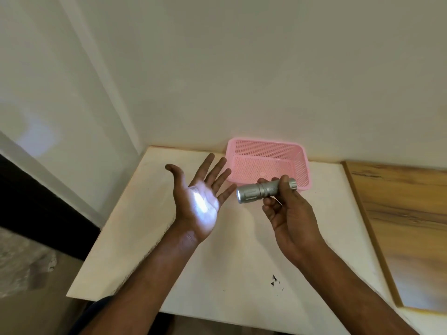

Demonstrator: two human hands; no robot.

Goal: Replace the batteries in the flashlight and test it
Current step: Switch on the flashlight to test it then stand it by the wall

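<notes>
Over the middle of the table [217,274], near the pink basket [267,163] at its back edge, I've got the right hand [287,213] wrapped round the flashlight [264,189], beaming onto my flat-open, empty left hand [200,197] to check it works.

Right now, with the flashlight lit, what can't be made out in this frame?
Head view only:
- flashlight switch and tail cap: covered by the right hand fingers.
- Batteries: inside the body, unseen; old ones nowhere visible.
- pink basket near corner: behind flashlight and hand.
- wooden board: cut off by the right edge.
- left hand back: faces away.
</notes>
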